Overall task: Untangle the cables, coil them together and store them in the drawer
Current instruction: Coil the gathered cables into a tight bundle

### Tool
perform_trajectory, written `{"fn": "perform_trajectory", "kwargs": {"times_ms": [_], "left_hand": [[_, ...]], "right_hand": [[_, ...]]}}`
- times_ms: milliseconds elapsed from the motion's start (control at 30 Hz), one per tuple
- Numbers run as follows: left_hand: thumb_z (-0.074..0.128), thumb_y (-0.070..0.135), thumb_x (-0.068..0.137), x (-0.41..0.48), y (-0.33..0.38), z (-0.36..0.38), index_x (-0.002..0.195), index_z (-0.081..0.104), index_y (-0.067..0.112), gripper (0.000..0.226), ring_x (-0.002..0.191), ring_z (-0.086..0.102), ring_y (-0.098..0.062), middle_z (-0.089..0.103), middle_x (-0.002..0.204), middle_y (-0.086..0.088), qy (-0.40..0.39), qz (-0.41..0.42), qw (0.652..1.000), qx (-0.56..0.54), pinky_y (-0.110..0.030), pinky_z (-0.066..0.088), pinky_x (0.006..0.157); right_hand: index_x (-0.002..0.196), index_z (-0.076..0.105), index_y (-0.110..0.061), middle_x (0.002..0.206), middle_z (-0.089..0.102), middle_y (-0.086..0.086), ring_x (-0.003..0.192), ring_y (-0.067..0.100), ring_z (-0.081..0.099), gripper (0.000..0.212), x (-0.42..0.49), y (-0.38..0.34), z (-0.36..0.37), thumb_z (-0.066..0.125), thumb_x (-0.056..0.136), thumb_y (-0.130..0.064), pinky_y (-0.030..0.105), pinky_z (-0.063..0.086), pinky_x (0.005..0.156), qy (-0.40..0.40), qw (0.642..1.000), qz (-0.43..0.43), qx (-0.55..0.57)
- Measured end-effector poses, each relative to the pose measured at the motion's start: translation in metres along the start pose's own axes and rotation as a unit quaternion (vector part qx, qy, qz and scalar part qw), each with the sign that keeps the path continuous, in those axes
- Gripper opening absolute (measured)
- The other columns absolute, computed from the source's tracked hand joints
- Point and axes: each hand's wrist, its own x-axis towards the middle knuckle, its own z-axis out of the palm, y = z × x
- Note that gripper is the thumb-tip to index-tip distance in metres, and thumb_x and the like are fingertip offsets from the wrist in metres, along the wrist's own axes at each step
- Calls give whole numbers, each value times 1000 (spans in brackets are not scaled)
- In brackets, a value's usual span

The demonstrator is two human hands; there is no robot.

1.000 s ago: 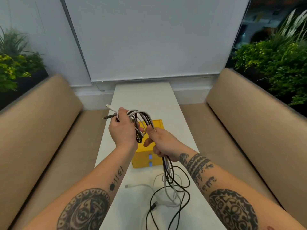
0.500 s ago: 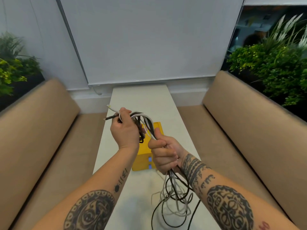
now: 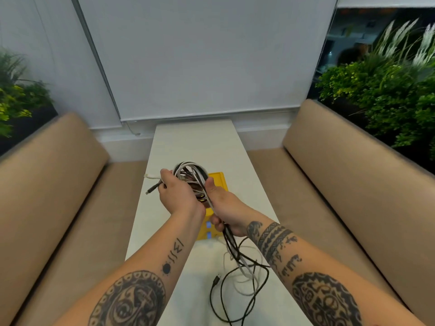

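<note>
Black and white cables form a coil held up over the narrow white table. My left hand grips the coil's left side, with two plug ends sticking out to the left. My right hand holds the strands on the coil's right side, thumb up against them. From it the loose tails hang down and lie looped on the table near me. Under my hands stands the yellow drawer box, its front with blue handles partly hidden; I cannot tell whether a drawer is pulled out.
Tan bench seats flank the table on the left and the right. Green plants grow behind both backrests. A white blind covers the wall beyond the table's far end.
My right hand has come up from below the coil to its right side, bringing another length of cable onto the coil. The loose heap on the table has shrunk and shifted.
</note>
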Motion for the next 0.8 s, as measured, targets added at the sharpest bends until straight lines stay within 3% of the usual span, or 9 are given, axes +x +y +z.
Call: {"fn": "perform_trajectory", "kwargs": {"times_ms": [100,200,267,400,500,567,633,700,800], "left_hand": [[44,56,91,-5,0,1,93,62,28,33,92,68,-25,71,98,1,-5,-2,1000,18,-48,56,93],[42,54,97,-9,1,1,100,61,26,34,91,60,-21,66,95,5,-28,-22,999,40,-45,48,98],[42,56,98,-8,-1,-4,96,61,30,32,99,58,-18,66,102,6,-59,-56,995,52,-41,46,97],[51,40,96,7,-3,-19,96,64,24,21,94,63,-19,70,90,3,-204,-141,968,39,-35,45,81],[52,24,91,22,4,-37,95,66,16,16,90,68,-25,68,104,-7,-280,-183,942,-4,-34,56,79],[54,27,86,33,12,-53,101,69,7,29,100,70,-31,69,115,-13,-318,-222,921,-29,-41,57,88],[56,43,81,44,24,-67,114,69,-4,58,114,65,-38,67,124,-20,-364,-255,896,-14,-50,50,102],[55,59,79,53,34,-76,126,63,-11,85,118,61,-42,63,129,-26,-415,-262,869,58,-54,41,109],[63,75,74,54,42,-74,133,60,-6,100,113,63,-39,63,129,-24,-464,-233,825,222,-56,40,111]], "right_hand": [[119,55,-18,61,37,-3,43,10,28,76,1,8,6,37,78,-79,21,21,42,9,997,-75,34],[96,61,-22,51,35,0,41,15,25,49,6,7,5,49,87,-69,24,21,41,56,990,-118,48],[92,59,-17,54,33,6,42,18,22,46,12,6,-1,55,91,-63,23,21,40,67,988,-124,68],[86,58,-15,58,33,8,42,17,24,40,19,-1,-19,55,97,-53,21,19,39,46,990,-130,43],[89,52,-11,51,33,3,37,15,25,38,20,-5,-41,55,98,-48,20,17,39,27,993,-119,-10],[86,54,-12,47,33,1,37,15,25,37,18,-5,-56,55,99,-46,20,17,39,5,993,-105,-51],[84,57,-13,50,34,4,40,16,24,36,15,-8,-68,57,98,-47,22,18,39,-27,991,-92,-93],[83,59,-11,51,36,5,40,17,25,35,13,-9,-76,58,99,-43,23,17,40,-45,985,-76,-149],[91,60,1,62,42,15,40,19,29,45,14,-11,-76,63,96,-45,25,20,39,-65,969,-52,-234]]}}
